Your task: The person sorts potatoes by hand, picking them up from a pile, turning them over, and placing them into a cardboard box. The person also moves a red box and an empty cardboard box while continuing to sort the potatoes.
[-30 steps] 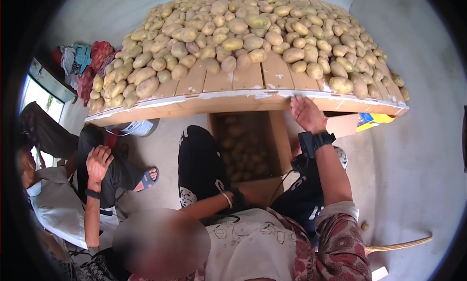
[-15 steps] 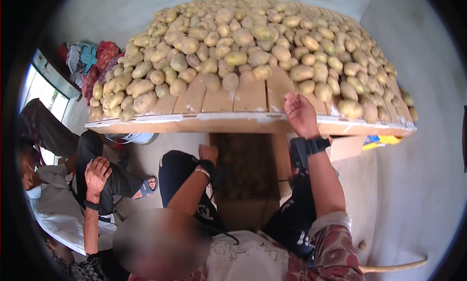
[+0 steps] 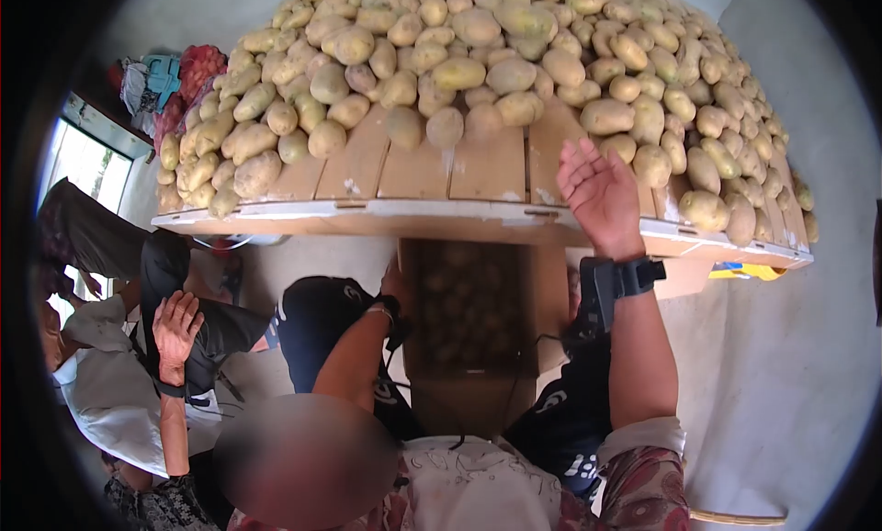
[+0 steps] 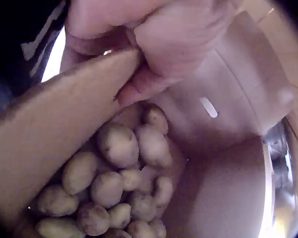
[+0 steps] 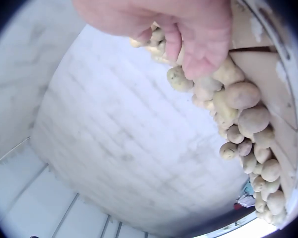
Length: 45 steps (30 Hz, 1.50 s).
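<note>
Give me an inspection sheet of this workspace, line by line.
Surface: wooden plank table, near strip bare.
Job's things: heap of pale yellow potatoes on the table; brown cardboard box underneath, partly filled with potatoes.
Clutter: red mesh sacks at far left.
Hands: left hand grips the box's wall; right hand open above the table edge, holding nothing.
Cables: black lead over the lap.
Surroundings: seated person at left; pale wall.
</note>
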{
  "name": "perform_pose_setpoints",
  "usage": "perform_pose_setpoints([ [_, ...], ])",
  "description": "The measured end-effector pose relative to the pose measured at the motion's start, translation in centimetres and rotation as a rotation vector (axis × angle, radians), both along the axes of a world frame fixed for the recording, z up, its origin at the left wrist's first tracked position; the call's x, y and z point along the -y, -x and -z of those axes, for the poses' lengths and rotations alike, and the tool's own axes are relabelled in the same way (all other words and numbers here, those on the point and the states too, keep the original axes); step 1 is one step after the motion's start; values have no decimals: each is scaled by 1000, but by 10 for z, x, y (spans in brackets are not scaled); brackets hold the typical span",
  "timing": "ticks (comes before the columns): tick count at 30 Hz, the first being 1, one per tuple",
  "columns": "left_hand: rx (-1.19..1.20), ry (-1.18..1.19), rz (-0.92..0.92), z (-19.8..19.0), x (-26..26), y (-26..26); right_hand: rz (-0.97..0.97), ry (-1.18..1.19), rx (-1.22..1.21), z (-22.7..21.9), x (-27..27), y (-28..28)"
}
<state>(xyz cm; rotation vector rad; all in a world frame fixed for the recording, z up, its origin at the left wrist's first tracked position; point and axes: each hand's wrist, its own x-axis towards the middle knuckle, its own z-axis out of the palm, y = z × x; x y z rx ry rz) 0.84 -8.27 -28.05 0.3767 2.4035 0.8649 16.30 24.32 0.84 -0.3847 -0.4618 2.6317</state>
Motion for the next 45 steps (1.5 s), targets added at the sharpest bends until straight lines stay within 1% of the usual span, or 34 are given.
perform_pose_setpoints([
  [1, 25, -117, -31, 0, 3, -2, 14, 10, -12, -3, 1, 1],
  [2, 84, -231, 50, 40, 14, 9, 34, 11, -31, -7, 3, -2],
  [4, 127, -377, 155, 39, -2, 20, 26, 5, -95, -18, 2, -3],
  [5, 50, -192, 192, 5, -5, 10, 39, 15, -105, -21, 2, -5],
  [6, -17, 2, 224, -12, -2, -3, 50, 37, -103, -20, 6, -10],
  [7, -4, 5, 230, 1, 0, -5, 72, 36, -89, -21, 8, -12],
  [9, -133, -80, 342, 30, -5, 12, 48, 42, -102, -15, 7, -16],
  [10, -178, -112, 380, 32, -12, 19, 20, 46, -116, -14, 5, -18],
  [12, -128, -209, 429, 40, -24, 17, 13, -10, -70, -13, 2, -24],
  [13, -106, -239, 441, 34, -29, 11, -3, -45, -32, -10, 3, -24],
  [14, -125, 15, 424, -3, -36, -1, -17, -35, -32, -8, 3, -23],
  [16, -166, 267, 409, -15, -36, 7, 65, -47, -39, -7, -5, -20],
  [17, -457, 143, 397, 20, -19, 9, 73, -37, -88, 1, -10, -17],
  [18, -739, -22, 403, 53, -14, 13, 31, 17, -143, 0, -11, -16],
  [19, -618, -3, 426, 87, 5, 28, 29, 45, -178, -4, -9, -13],
  [20, -504, 20, 457, 110, 8, 36, 13, -28, -225, 1, -9, -9],
  [21, -372, 89, 377, 84, -9, 22, 50, -32, -118, -4, -3, -5],
  [22, -293, 148, 297, 57, -12, 14, 76, -43, -32, -4, 4, 0],
  [24, -144, 274, 135, -12, -20, -6, 78, 30, -24, 0, 11, 7],
  [25, -146, 254, 169, -21, -25, -11, 86, 42, -16, 0, 15, 9],
  [27, -130, 235, 163, -36, -36, -16, 122, 40, -12, 3, 20, 8],
  [28, -124, 229, 147, -42, -38, -16, 94, 61, -19, 6, 23, 11],
  [30, -100, 232, 106, -45, -33, -17, 74, 83, -22, 6, 24, 18],
  [31, -111, 318, 192, -41, -33, -8, 70, 76, -25, 4, 27, 21],
  [33, -124, 299, 208, -32, -29, -5, 63, 89, -74, 1, 31, 26],
  [35, -126, 243, 306, -20, -34, -3, 73, 70, -121, 18, 39, 32],
  [36, -149, 235, 367, -15, -36, -3, 74, -172, -255, 25, 44, 24],
  [37, -189, 259, 388, -15, -37, -6, -217, 152, -674, 61, 31, 39],
  [39, -253, 361, 289, -16, -29, -15, -473, 579, -792, 41, 30, 28],
  [40, -285, 396, 183, -18, -31, -15, -417, 585, -668, 22, 27, 26],
  [41, -314, 422, 65, -20, -33, -19, -356, 319, -556, 15, 19, 26],
  [42, -338, 437, -28, -21, -36, -21, -169, 126, -374, 8, 20, 24],
  [43, -361, 436, -89, -23, -39, -22, -183, 10, -375, 17, 9, 22],
  [45, -391, 417, -127, -23, -45, -27, -172, -10, -335, 16, 14, 22],
])
